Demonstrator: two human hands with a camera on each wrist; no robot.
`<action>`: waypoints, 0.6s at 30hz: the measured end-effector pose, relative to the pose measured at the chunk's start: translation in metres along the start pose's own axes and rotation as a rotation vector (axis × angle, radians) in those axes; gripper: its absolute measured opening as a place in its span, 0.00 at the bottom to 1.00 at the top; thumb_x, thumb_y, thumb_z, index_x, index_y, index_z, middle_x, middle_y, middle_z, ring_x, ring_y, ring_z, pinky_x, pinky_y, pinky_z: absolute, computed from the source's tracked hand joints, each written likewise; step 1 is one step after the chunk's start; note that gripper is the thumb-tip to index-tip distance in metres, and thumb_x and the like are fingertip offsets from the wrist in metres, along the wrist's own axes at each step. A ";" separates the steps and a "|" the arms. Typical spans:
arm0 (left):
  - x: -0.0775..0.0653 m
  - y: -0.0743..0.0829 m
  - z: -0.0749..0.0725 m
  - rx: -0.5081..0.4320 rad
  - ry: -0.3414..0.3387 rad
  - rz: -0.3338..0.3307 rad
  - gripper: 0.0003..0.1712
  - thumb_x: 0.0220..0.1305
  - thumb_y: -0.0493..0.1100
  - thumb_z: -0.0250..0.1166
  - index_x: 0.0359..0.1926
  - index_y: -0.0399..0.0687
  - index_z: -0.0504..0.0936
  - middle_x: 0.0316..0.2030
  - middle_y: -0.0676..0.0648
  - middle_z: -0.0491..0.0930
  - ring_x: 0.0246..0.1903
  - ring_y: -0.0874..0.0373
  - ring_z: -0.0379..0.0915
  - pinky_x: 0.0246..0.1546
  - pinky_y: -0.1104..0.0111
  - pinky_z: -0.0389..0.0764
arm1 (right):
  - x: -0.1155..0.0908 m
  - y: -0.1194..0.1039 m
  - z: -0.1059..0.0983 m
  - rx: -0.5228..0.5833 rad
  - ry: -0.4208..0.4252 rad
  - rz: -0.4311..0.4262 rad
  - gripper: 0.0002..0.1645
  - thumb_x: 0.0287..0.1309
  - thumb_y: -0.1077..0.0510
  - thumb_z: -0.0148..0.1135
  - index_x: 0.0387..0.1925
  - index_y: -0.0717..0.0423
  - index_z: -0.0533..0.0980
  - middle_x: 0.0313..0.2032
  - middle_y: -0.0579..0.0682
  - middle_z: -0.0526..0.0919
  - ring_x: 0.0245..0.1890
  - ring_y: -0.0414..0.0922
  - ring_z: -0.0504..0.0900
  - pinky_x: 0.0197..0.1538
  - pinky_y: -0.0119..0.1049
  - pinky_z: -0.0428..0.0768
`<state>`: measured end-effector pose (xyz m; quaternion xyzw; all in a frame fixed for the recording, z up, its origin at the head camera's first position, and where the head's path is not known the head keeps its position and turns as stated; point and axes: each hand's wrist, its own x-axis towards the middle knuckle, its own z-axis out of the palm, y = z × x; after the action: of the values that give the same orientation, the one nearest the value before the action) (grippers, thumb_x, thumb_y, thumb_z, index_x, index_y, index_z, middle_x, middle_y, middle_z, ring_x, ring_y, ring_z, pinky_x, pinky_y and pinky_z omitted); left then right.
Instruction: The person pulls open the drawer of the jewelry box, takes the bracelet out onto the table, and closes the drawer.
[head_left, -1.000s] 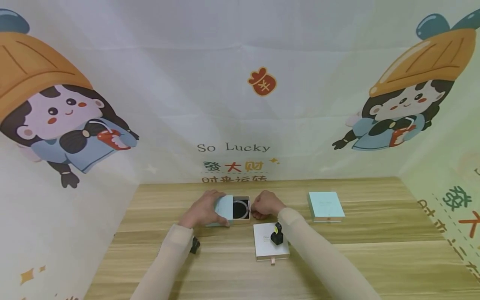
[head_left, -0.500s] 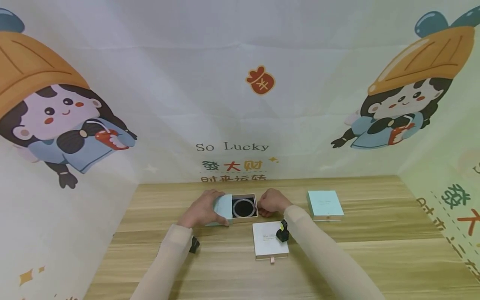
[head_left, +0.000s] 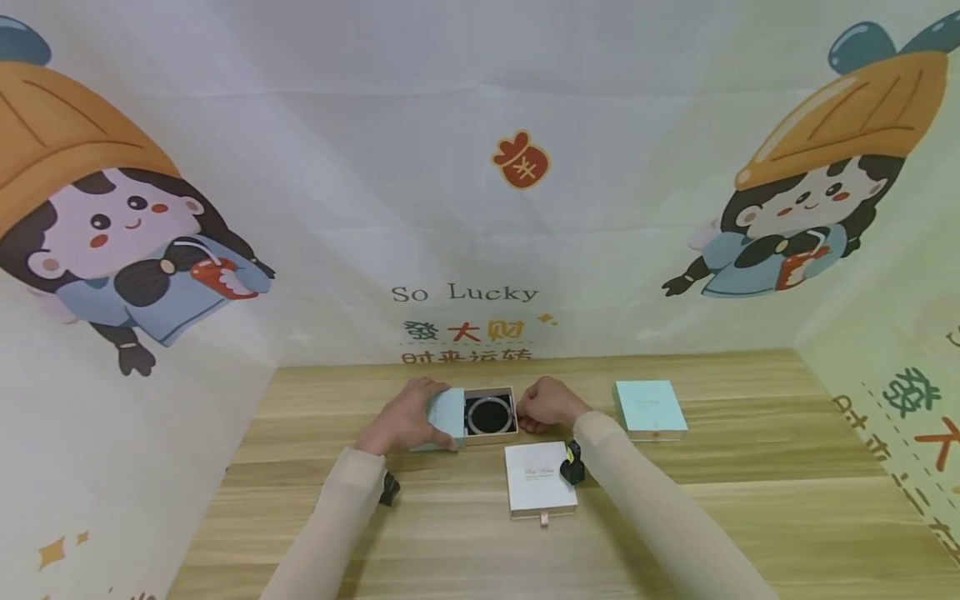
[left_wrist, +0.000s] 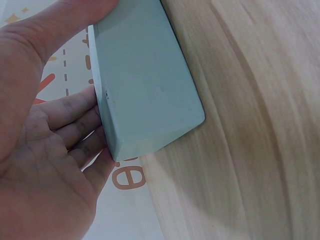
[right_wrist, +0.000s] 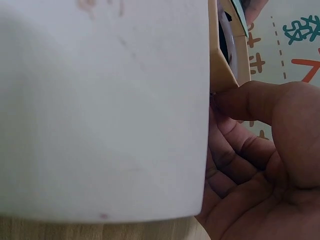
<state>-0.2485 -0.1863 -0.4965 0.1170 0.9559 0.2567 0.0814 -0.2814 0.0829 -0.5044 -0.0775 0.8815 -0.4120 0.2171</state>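
A light blue drawer-style jewellery box lies near the back of the table. My left hand (head_left: 409,415) grips its outer sleeve (head_left: 448,412), thumb along the near side and fingers over the far side. The tan-edged drawer (head_left: 491,440) is pulled out to the right, showing a pale bangle (head_left: 470,417) on a black pad. At the drawer's right end, my right hand (head_left: 550,402) pinches the small pull tab, mostly hidden between thumb and forefinger. In the left wrist view, the sleeve (left_wrist: 145,80) stands between thumb and fingers.
A white box (head_left: 536,487) with a pink ribbon tab (head_left: 544,521) lies in front of the right hand and fills much of the right wrist view. A second light blue box (head_left: 651,407) sits further right. A printed cloth backdrop (head_left: 337,292) rises behind the table (head_left: 720,517).
My right hand has moved right, drawing the drawer further out of the sleeve, so the whole bangle now shows. My left hand has held the sleeve in place.
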 end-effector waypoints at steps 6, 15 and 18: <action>0.001 0.001 0.002 -0.005 -0.001 0.006 0.61 0.32 0.53 0.88 0.71 0.47 0.72 0.69 0.41 0.71 0.64 0.44 0.70 0.63 0.48 0.77 | -0.002 0.002 -0.003 -0.031 -0.022 0.001 0.14 0.66 0.59 0.60 0.28 0.60 0.85 0.22 0.48 0.85 0.21 0.38 0.82 0.29 0.31 0.85; 0.000 -0.001 0.004 -0.006 0.001 -0.017 0.61 0.32 0.52 0.89 0.71 0.49 0.72 0.70 0.43 0.71 0.63 0.46 0.70 0.64 0.49 0.77 | -0.015 -0.007 -0.015 -0.120 -0.032 -0.118 0.14 0.69 0.56 0.61 0.51 0.59 0.80 0.35 0.52 0.85 0.31 0.45 0.83 0.38 0.38 0.83; 0.000 -0.001 0.002 -0.011 0.007 -0.013 0.60 0.32 0.52 0.89 0.70 0.48 0.73 0.69 0.43 0.72 0.62 0.46 0.71 0.63 0.49 0.77 | -0.020 -0.014 -0.017 -0.183 0.002 -0.187 0.21 0.67 0.56 0.65 0.59 0.56 0.77 0.44 0.53 0.84 0.40 0.46 0.82 0.46 0.42 0.82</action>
<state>-0.2478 -0.1860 -0.4984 0.1097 0.9555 0.2618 0.0803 -0.2716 0.0917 -0.4774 -0.1785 0.9046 -0.3483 0.1686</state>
